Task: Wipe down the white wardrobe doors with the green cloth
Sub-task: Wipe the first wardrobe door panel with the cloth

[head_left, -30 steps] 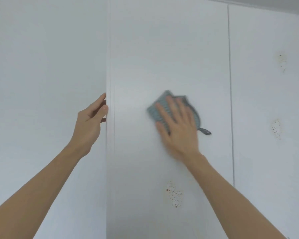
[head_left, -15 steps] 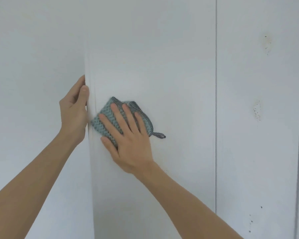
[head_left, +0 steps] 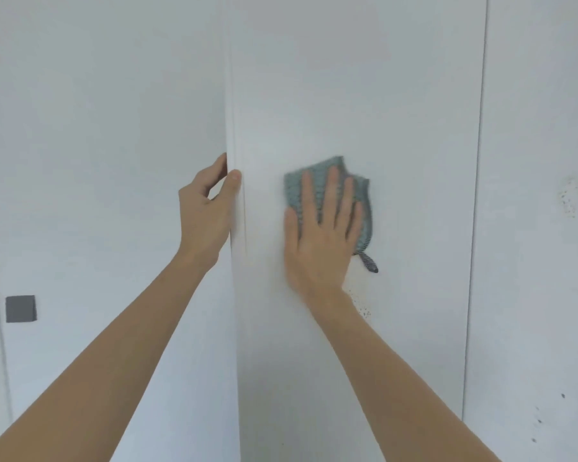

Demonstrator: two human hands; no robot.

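Head view: while the flat white wardrobe door (head_left: 364, 95) is being seen from close in front, both bare forearms are being shown reaching up to it from the bottom of the frame.
Cloth: the green knitted cloth (head_left: 364, 208) is being pressed flat against the door panel at about mid-height of the frame, right of the door's left edge and apart from it; a dark patterned hanging loop (head_left: 369, 263) is being left dangling from its lower right corner.
Right hand: the right hand (head_left: 321, 241) is being laid palm-down over the cloth, with the fingers (head_left: 331, 191) being held straight and slightly spread and the thumb out to the left on the bare panel; its outline is being blurred by motion.
Left hand: the left hand (head_left: 207, 208) is being held at the door's left edge, with the thumb lying along the front of the edge and the fingers being curled round behind it, so the edge is being pinched between them.
Door marks: small dark specks (head_left: 362, 308) are being shown on the panel just below the right wrist.
Neighbouring panel: the white panel to the right (head_left: 541, 128) is being shown with speckled dark patches (head_left: 569, 198).
Left side: a small grey square plate (head_left: 20, 309) is being shown on the white surface at far left.
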